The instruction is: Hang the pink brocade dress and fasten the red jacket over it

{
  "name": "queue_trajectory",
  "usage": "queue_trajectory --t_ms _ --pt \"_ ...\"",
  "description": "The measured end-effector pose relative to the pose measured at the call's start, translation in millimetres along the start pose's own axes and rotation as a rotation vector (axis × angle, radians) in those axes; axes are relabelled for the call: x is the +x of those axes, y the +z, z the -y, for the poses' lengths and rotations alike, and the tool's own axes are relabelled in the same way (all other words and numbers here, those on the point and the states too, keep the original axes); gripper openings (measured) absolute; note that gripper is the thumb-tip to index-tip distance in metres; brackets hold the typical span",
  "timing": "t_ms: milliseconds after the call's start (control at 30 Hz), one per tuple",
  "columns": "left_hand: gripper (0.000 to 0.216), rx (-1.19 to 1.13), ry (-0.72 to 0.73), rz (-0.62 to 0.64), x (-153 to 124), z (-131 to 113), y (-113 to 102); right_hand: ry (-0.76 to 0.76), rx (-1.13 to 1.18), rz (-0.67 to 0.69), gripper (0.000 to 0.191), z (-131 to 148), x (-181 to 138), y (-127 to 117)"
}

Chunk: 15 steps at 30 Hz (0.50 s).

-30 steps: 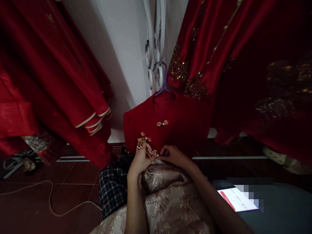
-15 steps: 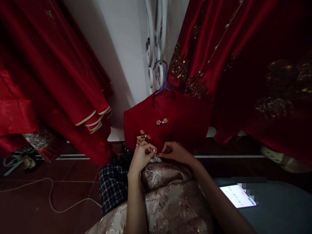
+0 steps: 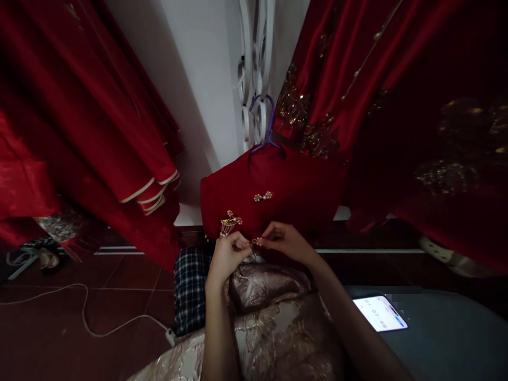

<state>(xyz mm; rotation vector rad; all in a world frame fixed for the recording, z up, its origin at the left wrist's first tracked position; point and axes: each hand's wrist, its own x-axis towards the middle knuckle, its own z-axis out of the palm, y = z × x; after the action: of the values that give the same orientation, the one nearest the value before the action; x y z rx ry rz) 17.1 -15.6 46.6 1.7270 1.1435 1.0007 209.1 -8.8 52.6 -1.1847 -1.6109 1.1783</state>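
A red garment hangs from a purple hanger in front of me. On its chest sit a beaded flower clasp and a gold fan-shaped brooch with dangling beads. Below these, my left hand pinches one side of a second beaded clasp. My right hand is closed on the other side of it, fingertips almost meeting the left ones. Whether its two halves are hooked together I cannot tell. Patterned brocade cloth lies across my lap below.
A lit phone rests on a grey seat at right. Red garments hang at left, and a red dress with gold sequins at right. A white cable crosses the tiled floor, ending in a plug near my lap.
Both hands have risen slightly and drawn closer together at the lower clasp, which now shows between the fingertips. The view has shifted a little, and the cable's plug end has come into sight.
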Motion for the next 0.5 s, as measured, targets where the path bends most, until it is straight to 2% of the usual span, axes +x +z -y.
queue_trajectory --t_ms 133,300,500 --pt "0.013 -0.046 -0.007 0.001 1 6 1 -0.018 -0.028 -0.022 0.028 -5 2 -1" --pt "0.018 -0.092 -0.026 -0.014 2 12 0 -0.067 -0.017 -0.080 0.026 -9 5 11" --pt "0.024 -0.170 -0.077 -0.010 -1 5 0 -0.115 -0.108 -0.098 0.020 -11 5 18"
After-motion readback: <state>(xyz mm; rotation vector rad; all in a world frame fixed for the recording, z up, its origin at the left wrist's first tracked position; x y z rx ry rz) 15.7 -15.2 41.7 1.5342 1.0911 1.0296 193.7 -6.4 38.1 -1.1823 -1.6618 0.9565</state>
